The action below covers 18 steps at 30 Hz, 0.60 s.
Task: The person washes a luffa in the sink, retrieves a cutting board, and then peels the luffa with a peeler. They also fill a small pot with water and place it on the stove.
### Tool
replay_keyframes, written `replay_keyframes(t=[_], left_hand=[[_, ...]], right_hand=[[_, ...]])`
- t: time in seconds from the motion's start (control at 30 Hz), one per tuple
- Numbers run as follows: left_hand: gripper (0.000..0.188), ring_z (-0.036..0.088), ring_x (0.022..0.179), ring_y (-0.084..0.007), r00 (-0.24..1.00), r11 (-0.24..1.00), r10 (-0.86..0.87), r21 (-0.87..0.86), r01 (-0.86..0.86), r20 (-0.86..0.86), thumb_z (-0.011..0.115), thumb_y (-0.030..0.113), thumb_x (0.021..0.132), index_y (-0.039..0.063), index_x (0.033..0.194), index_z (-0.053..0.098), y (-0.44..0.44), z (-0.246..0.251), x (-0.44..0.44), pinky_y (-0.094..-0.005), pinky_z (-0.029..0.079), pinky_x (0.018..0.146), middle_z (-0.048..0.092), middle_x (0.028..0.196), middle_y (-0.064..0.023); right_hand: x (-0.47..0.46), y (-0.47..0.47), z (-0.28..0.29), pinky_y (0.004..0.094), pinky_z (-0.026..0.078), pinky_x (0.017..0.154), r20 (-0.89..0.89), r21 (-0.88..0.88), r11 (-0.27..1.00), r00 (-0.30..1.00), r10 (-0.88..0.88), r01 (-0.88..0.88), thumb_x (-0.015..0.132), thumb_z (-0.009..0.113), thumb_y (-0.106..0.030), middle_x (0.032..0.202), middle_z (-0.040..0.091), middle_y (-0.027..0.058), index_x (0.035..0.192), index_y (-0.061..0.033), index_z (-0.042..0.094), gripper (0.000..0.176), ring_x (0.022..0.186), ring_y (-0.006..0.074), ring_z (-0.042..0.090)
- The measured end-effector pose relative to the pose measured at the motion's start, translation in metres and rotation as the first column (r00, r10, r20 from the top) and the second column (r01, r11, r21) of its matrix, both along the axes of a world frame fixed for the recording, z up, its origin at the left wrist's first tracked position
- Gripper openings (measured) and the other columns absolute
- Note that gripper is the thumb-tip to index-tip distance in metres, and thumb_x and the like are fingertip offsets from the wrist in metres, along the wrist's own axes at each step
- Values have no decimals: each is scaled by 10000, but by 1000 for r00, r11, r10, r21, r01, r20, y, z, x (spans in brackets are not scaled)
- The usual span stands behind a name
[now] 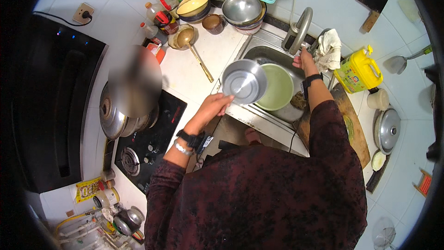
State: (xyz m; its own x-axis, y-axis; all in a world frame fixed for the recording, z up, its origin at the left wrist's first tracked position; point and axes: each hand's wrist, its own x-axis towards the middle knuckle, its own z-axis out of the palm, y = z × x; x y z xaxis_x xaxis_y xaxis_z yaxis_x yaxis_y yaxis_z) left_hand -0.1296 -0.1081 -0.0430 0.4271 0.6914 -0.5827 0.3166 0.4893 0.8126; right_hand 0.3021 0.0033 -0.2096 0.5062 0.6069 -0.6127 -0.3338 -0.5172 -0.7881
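Note:
My left hand (216, 106) grips the near rim of a round metal bowl (244, 81), tilted so that its inside faces up. The bowl hangs over the left edge of the stainless steel sink (258, 52). It partly covers a light green basin (277, 86) that sits in the sink. Up at the faucet (301, 27), my right hand (304, 59) is just below the spout, next to the base. Its fingers are partly hidden, and whether they touch the faucet is unclear. A pale cloth (327, 50) hangs right beside that hand.
Stacked bowls (241, 9), a brown mug (213, 24) and a golden ladle (199, 59) stand behind the sink's left side. A gas stove (163, 121) with a lidded pot (112, 111) is at left. On the right are a yellow detergent jug (357, 71) and a wooden cutting board (359, 135).

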Motion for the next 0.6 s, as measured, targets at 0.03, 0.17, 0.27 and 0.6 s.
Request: replay_keyframes(t=[0.03,0.17,0.27,0.6], left_hand=[[316,458,527,-69,1000,1000,-18,18,18,-10,628,341,912,81,744,566,7,0,16,-215,369,512,497,598,33],[315,438,507,-63,998,998,-63,19,63,2,627,337,909,95,719,560,21,2,66,-213,353,503,473,568,41],[344,428,483,-66,998,998,-55,-32,55,-1,656,361,874,83,698,559,26,-1,89,-215,335,475,466,545,32],[332,427,492,-63,998,987,-64,-145,64,3,635,368,887,100,708,558,23,-19,119,-213,344,481,457,545,42]], right_hand=[[4,4,-5,465,570,611,-51,3,1000,999,8,-8,956,370,-494,875,573,157,1106,14,518,550,709,288,598],[17,7,-15,426,562,581,-106,-8,997,992,75,-76,960,380,-479,835,633,145,1026,-14,541,497,658,264,632],[28,0,-19,414,557,569,-96,-9,991,986,135,-137,957,414,-453,838,642,120,1021,-36,552,444,651,233,633],[25,-16,-37,328,504,513,154,-99,961,950,271,-258,927,505,-360,739,632,51,986,-95,621,295,565,178,605]])
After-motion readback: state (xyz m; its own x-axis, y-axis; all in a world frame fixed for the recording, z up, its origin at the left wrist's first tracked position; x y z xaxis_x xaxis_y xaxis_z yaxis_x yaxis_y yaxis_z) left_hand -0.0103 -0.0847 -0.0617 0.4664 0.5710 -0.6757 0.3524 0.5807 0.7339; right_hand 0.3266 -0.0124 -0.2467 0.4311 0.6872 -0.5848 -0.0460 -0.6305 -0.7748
